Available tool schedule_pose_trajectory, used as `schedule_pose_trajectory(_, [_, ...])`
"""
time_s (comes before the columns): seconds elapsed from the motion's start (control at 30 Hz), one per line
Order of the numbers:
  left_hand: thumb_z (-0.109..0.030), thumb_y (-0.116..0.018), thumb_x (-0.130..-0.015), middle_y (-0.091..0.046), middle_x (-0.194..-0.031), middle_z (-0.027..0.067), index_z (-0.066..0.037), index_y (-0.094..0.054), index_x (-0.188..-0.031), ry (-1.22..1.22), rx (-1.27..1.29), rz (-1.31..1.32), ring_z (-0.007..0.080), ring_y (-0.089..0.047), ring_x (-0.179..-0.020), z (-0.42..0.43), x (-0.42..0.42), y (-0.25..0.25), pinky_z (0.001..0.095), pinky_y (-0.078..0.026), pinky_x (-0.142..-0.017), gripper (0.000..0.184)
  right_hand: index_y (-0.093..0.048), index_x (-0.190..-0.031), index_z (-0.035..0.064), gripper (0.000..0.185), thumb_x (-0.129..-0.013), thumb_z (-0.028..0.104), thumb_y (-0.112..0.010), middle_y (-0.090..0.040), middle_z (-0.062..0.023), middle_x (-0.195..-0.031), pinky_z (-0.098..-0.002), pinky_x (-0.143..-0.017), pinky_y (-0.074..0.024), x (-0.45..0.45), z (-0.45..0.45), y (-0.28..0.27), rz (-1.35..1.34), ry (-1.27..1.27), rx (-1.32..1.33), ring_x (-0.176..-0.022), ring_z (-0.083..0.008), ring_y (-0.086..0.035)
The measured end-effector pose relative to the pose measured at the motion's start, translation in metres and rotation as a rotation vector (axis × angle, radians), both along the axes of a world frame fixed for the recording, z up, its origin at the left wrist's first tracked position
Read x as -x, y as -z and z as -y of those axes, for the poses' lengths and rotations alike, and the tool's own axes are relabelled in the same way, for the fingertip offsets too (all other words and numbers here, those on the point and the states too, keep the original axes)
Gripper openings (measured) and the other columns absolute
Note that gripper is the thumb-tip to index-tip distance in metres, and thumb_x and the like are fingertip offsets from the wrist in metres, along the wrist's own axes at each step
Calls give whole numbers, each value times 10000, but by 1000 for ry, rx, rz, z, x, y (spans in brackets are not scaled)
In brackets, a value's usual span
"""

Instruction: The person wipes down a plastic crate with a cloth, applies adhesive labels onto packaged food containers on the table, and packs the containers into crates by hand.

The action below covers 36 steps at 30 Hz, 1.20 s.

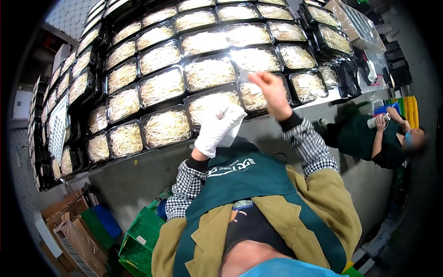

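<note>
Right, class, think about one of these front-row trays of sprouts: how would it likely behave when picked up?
The tray would probably feel light for its size, since the sprouts look thin and loosely tangled. Its straight black rim suggests fairly stiff walls. Being wide and low, it seems unlikely to tip or roll.

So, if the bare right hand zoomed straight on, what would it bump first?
Probably a black tray of sprouts, just past the small clear piece the right hand holds. It might pass over, though: its height is unclear.
</note>
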<state>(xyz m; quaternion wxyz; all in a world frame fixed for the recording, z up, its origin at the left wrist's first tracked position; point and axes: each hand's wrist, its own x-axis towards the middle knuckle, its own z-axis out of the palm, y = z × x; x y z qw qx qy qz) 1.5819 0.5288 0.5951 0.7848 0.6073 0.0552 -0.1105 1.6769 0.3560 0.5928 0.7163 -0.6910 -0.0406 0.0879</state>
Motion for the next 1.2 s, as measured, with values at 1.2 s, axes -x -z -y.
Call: schedule_pose_trajectory(1.2, [-130, -599, -898, -650, -923, 26, -1, -617, -1040, -349, -10, -19, 66, -582, -804, -23, -53, -8, 212, -470, -722, 193, -510, -1138, 75, 461, -779, 313, -674, -595, -106, -972, -395, -790, -453, -266, -10, 114, 540, 124, 904, -928, -278, -575])
